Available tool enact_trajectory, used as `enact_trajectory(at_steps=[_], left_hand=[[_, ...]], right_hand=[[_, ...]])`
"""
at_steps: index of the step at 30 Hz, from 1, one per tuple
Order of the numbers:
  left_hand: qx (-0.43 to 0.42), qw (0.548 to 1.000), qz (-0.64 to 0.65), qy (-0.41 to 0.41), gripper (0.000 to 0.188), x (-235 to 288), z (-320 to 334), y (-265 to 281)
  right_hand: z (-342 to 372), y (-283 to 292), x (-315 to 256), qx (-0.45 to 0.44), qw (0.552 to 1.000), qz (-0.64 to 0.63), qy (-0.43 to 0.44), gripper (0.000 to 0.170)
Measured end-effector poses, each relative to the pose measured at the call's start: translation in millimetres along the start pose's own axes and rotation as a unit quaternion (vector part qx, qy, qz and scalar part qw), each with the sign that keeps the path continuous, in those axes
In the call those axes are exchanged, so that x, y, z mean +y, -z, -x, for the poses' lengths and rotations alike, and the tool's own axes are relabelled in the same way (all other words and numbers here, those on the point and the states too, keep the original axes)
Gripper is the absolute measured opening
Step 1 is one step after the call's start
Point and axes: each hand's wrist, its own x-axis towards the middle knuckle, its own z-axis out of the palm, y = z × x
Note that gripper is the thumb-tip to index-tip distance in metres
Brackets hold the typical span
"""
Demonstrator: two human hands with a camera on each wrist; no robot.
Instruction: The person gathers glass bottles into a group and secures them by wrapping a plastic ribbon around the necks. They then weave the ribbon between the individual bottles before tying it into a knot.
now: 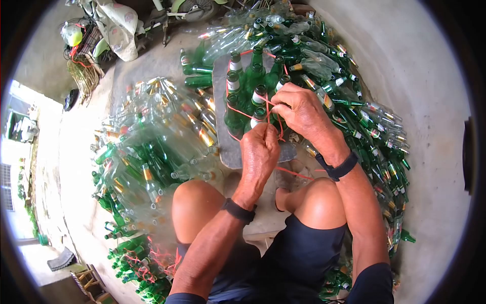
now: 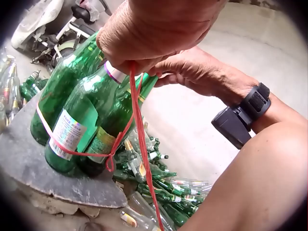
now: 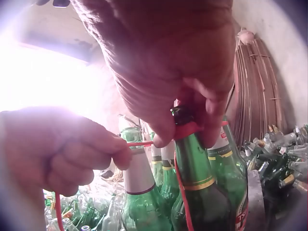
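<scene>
A cluster of green glass bottles (image 1: 254, 78) stands upright on a dark grey board (image 1: 230, 158), with red plastic cord looped around it. In the left wrist view, the cord (image 2: 144, 149) runs low around the bottles to a small knot, and a loose length hangs past the board. My left hand (image 1: 260, 146) pinches the cord at the near side of the cluster. My right hand (image 1: 304, 110) pinches it beside the bottle necks. Seen from the right wrist, the strand stretches between both hands, and the right fingers surround a green bottle's neck (image 3: 192, 154).
Heaps of green and clear bottles lie at the left (image 1: 162, 131) and along the right wall (image 1: 374, 131). Tangled red cord (image 1: 152, 261) rests on bottles at lower left. A scooter (image 1: 190, 10) stands at the back. My bare knees flank the board's near edge.
</scene>
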Motion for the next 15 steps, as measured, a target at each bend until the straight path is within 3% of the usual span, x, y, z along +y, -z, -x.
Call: enact_trajectory(at_steps=[4,9,15], left_hand=[[-0.03,0.996,-0.081,-0.022,0.022,6,-7,12],[-0.024,0.972,-0.198,-0.126,0.018,18,-25,26],[-0.078,0.959,-0.234,-0.141,0.02,32,-50,41]], right_hand=[[3,-4,7,0.014,1.0,-0.009,-0.001,0.011],[5,-7,10,0.022,1.0,-0.012,0.009,0.01],[5,-13,16,0.031,0.999,-0.012,0.031,0.009]])
